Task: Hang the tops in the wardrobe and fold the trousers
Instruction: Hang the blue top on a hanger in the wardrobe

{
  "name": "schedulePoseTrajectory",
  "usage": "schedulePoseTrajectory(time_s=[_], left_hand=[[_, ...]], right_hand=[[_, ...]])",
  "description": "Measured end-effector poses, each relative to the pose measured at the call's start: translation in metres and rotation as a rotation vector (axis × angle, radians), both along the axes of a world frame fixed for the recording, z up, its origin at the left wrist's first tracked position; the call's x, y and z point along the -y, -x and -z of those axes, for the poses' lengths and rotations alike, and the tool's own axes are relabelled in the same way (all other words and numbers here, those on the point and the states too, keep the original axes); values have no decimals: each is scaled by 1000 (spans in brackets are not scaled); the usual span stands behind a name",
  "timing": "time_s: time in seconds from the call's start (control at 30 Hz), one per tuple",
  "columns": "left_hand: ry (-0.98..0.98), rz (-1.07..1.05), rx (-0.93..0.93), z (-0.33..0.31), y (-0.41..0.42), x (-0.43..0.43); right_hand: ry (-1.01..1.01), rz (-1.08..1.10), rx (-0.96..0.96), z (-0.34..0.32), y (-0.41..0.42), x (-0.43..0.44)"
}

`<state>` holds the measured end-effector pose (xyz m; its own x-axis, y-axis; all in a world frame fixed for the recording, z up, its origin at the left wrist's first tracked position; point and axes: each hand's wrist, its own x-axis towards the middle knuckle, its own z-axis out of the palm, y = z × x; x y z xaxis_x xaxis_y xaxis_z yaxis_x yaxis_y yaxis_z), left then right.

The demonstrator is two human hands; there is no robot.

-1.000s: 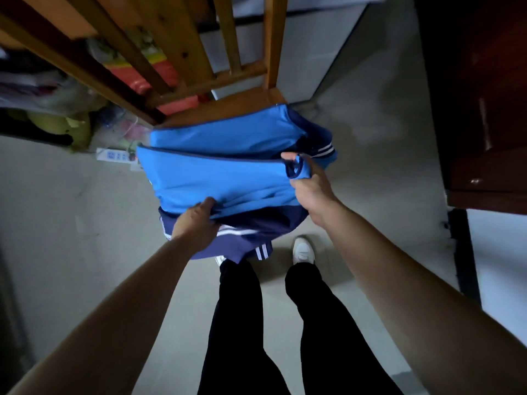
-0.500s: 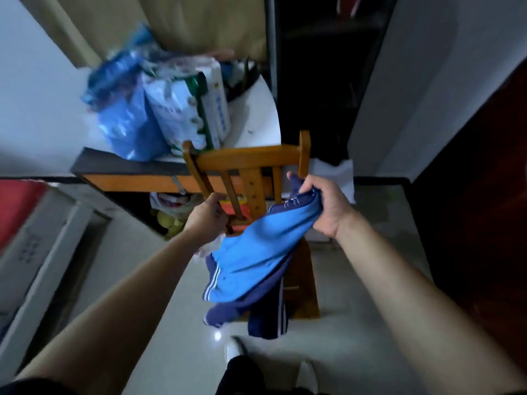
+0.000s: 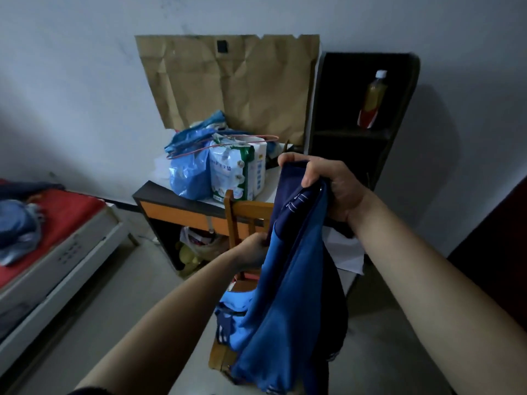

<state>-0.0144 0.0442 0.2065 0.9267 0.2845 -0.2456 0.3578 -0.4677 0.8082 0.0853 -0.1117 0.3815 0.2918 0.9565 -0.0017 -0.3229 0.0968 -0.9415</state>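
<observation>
A single wide-angle camera sat on the person's head and looked forward and down along both forearms, toward the wall (image 3: 85, 81) at the corner of the room. It was close to the right hand (image 3: 328, 186), the left hand (image 3: 252, 250) and the blue garment (image 3: 285, 295) they held, which filled the lower middle. The tabletop (image 3: 182, 203) and dark shelf (image 3: 405, 109) lay further off, and the bed (image 3: 71, 212) curved in at the left edge.

Blue/navy top (image 3: 288, 295) w/ white stripes hangs bunched, upper end raised, lower end over chair seat.
</observation>
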Motion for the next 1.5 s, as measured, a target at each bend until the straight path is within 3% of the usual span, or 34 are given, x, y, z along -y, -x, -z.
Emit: schedulePoseTrajectory(time_s=[0.07,0.13,0.2,0.33,0.5,0.6,0.73,0.83,1.1,1.2,1.33,1.4,1.5], left_hand=[[28,-280,45,0,21,-7],[-181,-482,57,-6,51,-26],[-385,-684,39,-17,92,-51],[-614,-1040,88,-59,189,-98],[-917,-1185,-39,-124,298,-135],[-1064,-1220,-158,-153,370,-143],[-1160,-1247,-358,-170,464,-141],[-1136,-1326,-442,-164,529,-135],[-992,-1610,-448,-119,681,-114],[-836,-1730,-457,-96,728,-96],[-624,-1910,-454,-80,792,-61],[-495,-2012,-410,-81,825,-48],[-288,-2280,-193,-87,868,-28]], right_hand=[[27,6,-15,5,3,-11],[66,18,28,14,6,-25],[124,44,178,24,7,-43],[256,94,562,39,20,-96],[193,-74,851,41,88,-171],[126,13,1054,25,140,-215],[-32,-6,844,-6,218,-259],[-175,-68,805,-30,286,-282],[-533,-383,616,-86,485,-321],[-654,-428,536,-100,557,-332],[-589,-426,365,-103,642,-356],[-563,-490,500,-92,678,-368],[-641,-747,959,-67,725,-382]])
